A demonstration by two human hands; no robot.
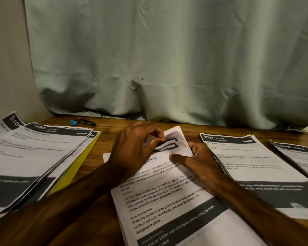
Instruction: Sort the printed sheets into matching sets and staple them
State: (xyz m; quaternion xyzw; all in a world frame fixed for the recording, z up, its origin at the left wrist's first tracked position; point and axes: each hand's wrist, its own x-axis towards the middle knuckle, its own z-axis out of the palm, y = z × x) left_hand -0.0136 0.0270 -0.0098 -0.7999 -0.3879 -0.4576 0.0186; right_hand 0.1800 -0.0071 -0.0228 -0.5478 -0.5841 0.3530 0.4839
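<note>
Head view, near edge of the tabletop [96,167]: centre stack [167,201] of printed sheets, lying skewed, text upward. The paper looks light, limp and thin-edged, likely to slide and fan apart unless squared. Left hand [132,148]: fingers and thumb pinch the curled-up top corner of that stack. Right hand [197,157]: thumb and fingers curl round the same corner from the right edge. Best hold, by judgement: that corner, all sheets pinched together, where a staple would go. Left side: left stack [39,151] headed 1623, fanned, over a yellow folder [82,162]. Right side: right stack [252,167] headed 3800, another stack [299,157] beyond. Far edge: small dark tool [83,123] with a blue end, untouched; grey curtain [167,59] behind.
</note>
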